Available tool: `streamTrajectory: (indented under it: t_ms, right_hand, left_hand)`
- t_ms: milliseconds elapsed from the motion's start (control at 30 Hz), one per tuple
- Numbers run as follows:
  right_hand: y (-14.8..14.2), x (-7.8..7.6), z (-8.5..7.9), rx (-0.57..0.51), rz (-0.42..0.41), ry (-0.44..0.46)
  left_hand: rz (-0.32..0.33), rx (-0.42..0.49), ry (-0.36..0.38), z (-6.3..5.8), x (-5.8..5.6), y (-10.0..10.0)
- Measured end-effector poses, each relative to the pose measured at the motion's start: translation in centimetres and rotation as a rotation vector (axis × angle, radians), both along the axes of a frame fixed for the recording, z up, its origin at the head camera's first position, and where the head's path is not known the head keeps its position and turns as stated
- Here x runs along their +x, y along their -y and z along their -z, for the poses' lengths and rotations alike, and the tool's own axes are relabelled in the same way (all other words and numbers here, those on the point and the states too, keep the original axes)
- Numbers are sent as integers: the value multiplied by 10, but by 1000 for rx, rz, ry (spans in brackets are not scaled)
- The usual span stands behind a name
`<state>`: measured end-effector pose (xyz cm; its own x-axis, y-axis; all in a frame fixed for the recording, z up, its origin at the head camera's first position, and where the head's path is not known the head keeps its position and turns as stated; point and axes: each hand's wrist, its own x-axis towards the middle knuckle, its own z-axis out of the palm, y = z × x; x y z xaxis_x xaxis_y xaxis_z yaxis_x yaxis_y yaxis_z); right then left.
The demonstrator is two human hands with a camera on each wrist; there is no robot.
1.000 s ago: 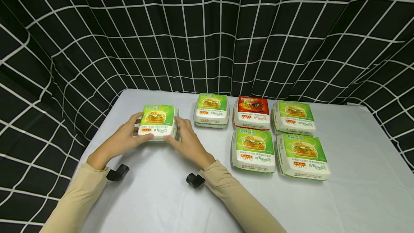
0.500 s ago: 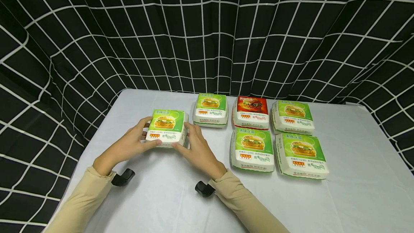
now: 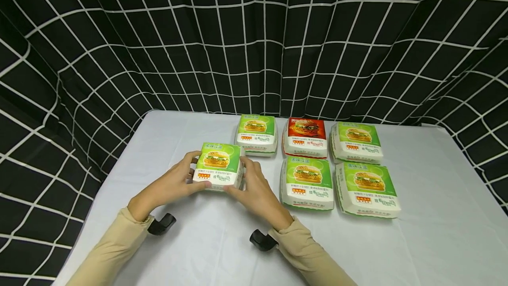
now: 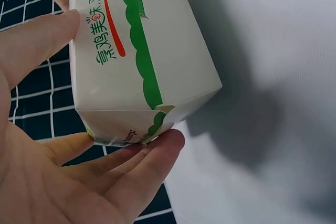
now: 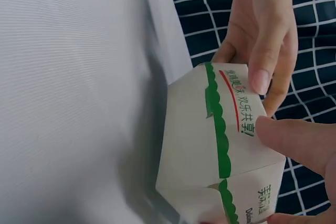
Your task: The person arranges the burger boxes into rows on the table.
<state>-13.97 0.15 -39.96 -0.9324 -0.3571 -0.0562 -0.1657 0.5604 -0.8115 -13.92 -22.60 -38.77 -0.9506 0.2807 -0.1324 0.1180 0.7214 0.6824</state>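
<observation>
A green-and-white burger box (image 3: 219,165) with a burger picture on its lid is held level between both hands, left of the other boxes. My left hand (image 3: 170,184) grips its left side, thumb on the front face and fingers along the side. From the right, my right hand (image 3: 258,191) grips it the same way, thumb also on the front. In the left wrist view the box's white front (image 4: 142,45) shows a green scalloped edge, with a shadow on the cloth beside it. The right wrist view shows the same box (image 5: 194,140) with both thumbs on its front.
A green box (image 3: 256,133) stands just behind the held one. Right of it are a red box (image 3: 304,136) and another green box (image 3: 356,140). In front of these sit two more green boxes (image 3: 307,182) (image 3: 368,189). A black grid curtain (image 3: 254,47) borders the white-covered table (image 3: 436,215).
Both hands have carried the burger box to the right and nearer to me, toward the other boxes. Those have stayed in place; the view has shifted slightly.
</observation>
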Motion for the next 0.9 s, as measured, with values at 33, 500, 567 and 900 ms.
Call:
streamTrajectory:
  t_ms: [33,500,567,900]
  right_hand:
    - [-2,1,0,7,3,2]
    - [-25,11,0,71,29,-21]
    - [-28,12,0,81,34,-38]
    - [-35,15,-2,85,29,-104]
  left_hand:
    - [3,-1,7,0,0,-2]
    - [71,34,57,10,2,-22]
    - [84,42,53,11,2,-25]
    - [116,62,36,15,2,-37]
